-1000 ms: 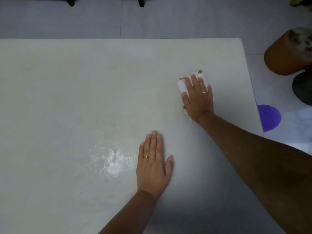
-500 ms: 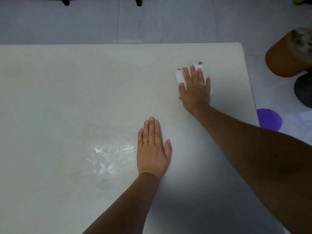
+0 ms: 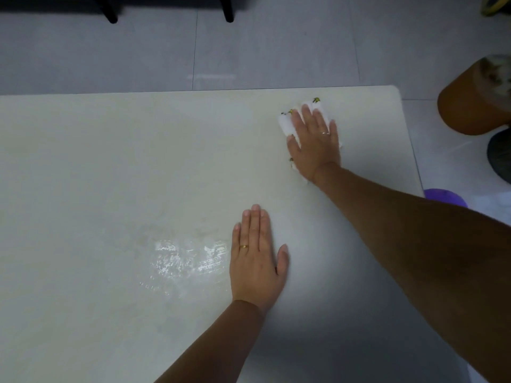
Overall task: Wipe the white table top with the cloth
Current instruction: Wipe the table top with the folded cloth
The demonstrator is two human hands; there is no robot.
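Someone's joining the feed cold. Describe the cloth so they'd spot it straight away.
Find the white table top and go to its far right corner, where the right hand lies flat. The cloth is the small white patch showing under and past those fingers. Unlike the bare table under the left hand, it carries tiny yellow-green and dark marks at its edges.

One head-worn wide-angle view looks forward and steeply down from the near side of the desk point(image 3: 110, 161), close above it. The desk fills most of the view; its far edge and far right corner show, with floor point(image 3: 276, 51) beyond
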